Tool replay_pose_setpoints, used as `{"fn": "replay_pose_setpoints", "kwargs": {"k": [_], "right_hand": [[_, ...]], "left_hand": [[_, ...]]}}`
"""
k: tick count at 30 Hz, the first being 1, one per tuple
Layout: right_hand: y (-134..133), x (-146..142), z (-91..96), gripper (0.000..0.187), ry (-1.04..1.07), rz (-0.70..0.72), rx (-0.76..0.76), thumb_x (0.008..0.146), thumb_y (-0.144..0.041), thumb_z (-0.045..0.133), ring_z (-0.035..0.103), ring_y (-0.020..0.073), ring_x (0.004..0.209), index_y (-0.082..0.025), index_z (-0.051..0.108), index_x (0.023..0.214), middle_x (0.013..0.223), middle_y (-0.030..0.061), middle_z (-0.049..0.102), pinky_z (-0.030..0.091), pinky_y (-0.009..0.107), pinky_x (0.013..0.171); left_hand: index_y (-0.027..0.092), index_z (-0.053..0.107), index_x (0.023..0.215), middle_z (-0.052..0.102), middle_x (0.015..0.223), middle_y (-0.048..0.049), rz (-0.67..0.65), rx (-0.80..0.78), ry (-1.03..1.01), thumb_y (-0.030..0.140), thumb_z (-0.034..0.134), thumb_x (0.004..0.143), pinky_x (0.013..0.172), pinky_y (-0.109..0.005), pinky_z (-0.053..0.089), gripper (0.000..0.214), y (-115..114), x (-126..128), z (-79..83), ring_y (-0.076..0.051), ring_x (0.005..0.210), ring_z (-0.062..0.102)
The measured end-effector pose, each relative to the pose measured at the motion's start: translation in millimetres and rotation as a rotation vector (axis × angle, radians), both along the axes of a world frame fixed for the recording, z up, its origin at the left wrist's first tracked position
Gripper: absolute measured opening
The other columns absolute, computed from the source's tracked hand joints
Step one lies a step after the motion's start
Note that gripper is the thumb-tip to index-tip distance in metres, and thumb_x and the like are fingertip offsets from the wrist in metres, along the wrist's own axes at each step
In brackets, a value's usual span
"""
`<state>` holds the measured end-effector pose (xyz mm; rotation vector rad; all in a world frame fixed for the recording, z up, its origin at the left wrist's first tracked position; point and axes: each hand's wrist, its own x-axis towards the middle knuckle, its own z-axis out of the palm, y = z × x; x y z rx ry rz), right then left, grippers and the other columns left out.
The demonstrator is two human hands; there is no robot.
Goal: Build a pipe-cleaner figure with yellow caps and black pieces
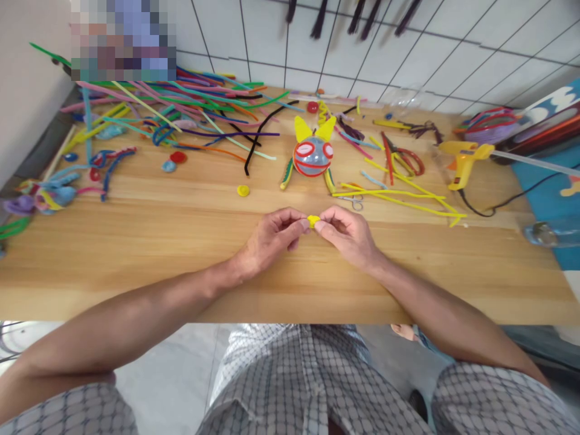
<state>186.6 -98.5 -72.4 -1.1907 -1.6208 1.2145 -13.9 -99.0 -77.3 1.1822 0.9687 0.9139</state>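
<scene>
My left hand (270,240) and my right hand (347,234) meet over the middle of the wooden table (136,241). Both pinch a small yellow pipe-cleaner coil (313,221) between thumb and fingertips. Just behind them stands a round blue pipe-cleaner figure (312,156) with red-ringed eyes and two yellow ears. A second yellow coil (243,191) lies flat on the table to the left of the figure.
A heap of coloured pipe cleaners (181,112) covers the back left. Long yellow pipe cleaners (399,196) and small scissors (352,200) lie right of the figure. Red-handled scissors (405,160) and a yellow glue gun (462,160) with its cord are at the right.
</scene>
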Motion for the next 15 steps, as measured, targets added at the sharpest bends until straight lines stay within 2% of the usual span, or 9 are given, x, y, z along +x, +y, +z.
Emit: {"fn": "replay_pose_setpoints", "kwargs": {"k": [7,15], "right_hand": [[-0.1,0.4,-0.3,0.031,-0.008,0.005,-0.011,0.091,-0.047,0.073,0.043,0.0107,0.059,-0.021,0.061,0.08,0.069,-0.0029,0.057,0.034,0.027,0.055],[-0.5,0.0,0.8,0.04,0.003,-0.005,-0.051,0.087,-0.058,0.077,0.046,0.0117,0.061,-0.021,0.062,0.081,0.07,-0.002,0.059,0.035,0.028,0.056]], "left_hand": [[0.016,0.07,0.084,0.06,0.063,0.003,-0.013,0.008,0.001,0.057,0.078,0.085,0.053,-0.022,0.044,0.042,0.9,-0.5,0.2,-0.008,0.053,0.051],[0.016,0.07,0.083,0.062,0.065,0.0015,-0.009,-0.009,0.001,0.057,0.078,0.083,0.054,-0.023,0.043,0.042,1.3,-0.5,1.4,-0.009,0.053,0.05]]}}
